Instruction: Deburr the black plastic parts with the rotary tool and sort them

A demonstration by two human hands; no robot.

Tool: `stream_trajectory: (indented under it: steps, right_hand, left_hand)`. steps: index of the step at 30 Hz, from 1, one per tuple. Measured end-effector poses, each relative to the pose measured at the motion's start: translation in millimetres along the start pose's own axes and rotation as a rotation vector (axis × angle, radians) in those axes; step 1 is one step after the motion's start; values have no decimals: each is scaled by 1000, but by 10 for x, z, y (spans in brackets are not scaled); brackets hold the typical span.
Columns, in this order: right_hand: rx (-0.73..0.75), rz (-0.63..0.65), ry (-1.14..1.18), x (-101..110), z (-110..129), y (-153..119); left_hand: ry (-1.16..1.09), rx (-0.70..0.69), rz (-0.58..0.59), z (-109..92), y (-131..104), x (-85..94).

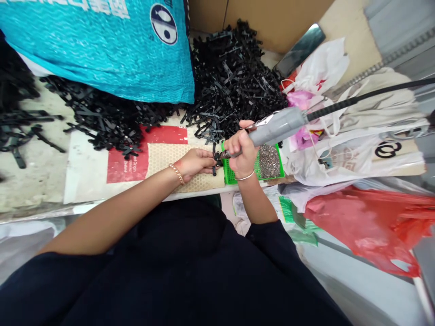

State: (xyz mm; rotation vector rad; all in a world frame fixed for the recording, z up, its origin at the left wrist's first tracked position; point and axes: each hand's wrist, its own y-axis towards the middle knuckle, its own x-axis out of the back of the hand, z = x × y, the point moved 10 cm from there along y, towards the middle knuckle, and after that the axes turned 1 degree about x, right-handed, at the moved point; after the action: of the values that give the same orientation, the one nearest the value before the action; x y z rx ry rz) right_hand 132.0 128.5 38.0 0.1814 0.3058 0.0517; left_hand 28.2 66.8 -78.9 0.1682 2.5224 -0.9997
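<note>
My left hand (195, 164) pinches a small black plastic part (215, 168) above the textured mat (170, 156). Wrapped around a grey electric screwdriver (278, 130) is my right hand (244, 151). The screwdriver lies tilted, its tip pointing left and meeting the black part at my left fingertips; the exact contact point is too small to make out. Under my right hand sits a green basket (231, 177), with many small metal screws (270, 162) in its right side.
Heaps of black plastic parts (234, 77) lie behind the mat and to the left. A blue sack (102, 50) rests over them. A phone-like dark slab (301, 50) and plastic bags (353, 149) are at right. The screwdriver's black cable (370, 96) runs off right.
</note>
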Motion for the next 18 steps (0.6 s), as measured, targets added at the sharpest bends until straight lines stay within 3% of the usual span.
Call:
stream_trajectory:
  steps: [7, 18]
  right_hand:
    - [-45, -71, -20, 69, -91, 29]
    - [-12, -67, -76, 74, -88, 12]
  left_hand:
    - [6, 0, -11, 2, -2, -1]
    - [16, 3, 1, 1, -7, -9]
